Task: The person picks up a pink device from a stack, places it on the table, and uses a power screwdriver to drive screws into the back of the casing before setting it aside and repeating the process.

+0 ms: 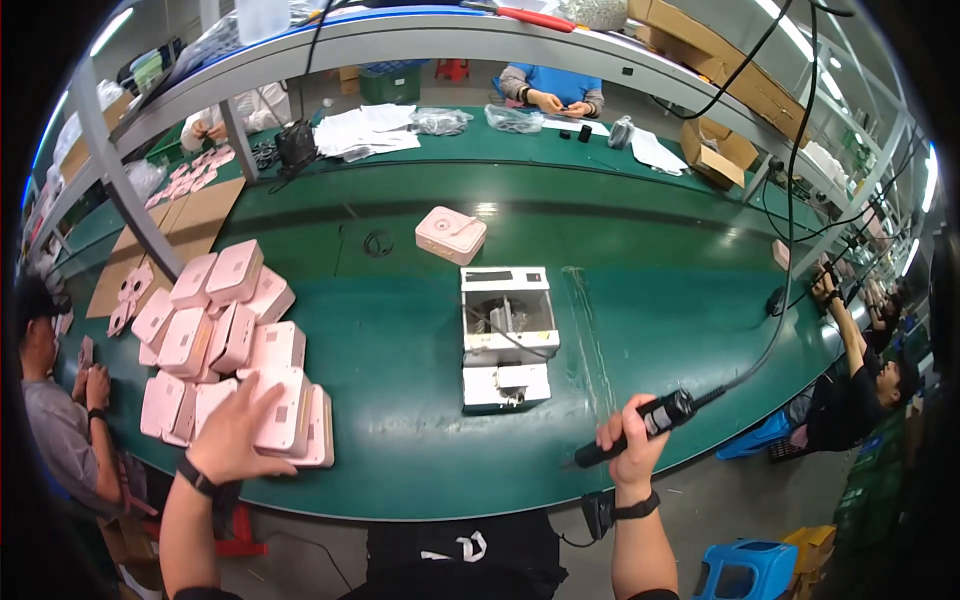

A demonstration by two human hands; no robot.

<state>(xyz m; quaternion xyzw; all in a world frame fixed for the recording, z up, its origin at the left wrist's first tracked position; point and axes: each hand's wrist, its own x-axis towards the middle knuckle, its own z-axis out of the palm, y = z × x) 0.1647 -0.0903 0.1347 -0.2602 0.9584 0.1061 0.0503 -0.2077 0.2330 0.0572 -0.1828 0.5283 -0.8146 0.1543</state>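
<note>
My left hand (235,432) reaches to the near side of a pile of pale pink boxy cases (185,340). Its fingers are spread over a pink case (284,412) on the near right of the pile, thumb low along the near edge. I cannot tell how firmly it touches. My right hand (635,445) is wrapped around a black electric screwdriver (655,415), its tip pointing left and down and its cable rising to the upper right. Between my hands stands a white screw feeder (508,345) with a clear window. Beyond it lies a single pink case (451,235).
A metal shelf frame (420,50) spans the far side of the green table (400,400). Flat pink parts (135,285) lie on cardboard at the left. A small black coil (378,243) rests beyond the middle. Co-workers sit left, right and across; a blue stool (745,570) stands lower right.
</note>
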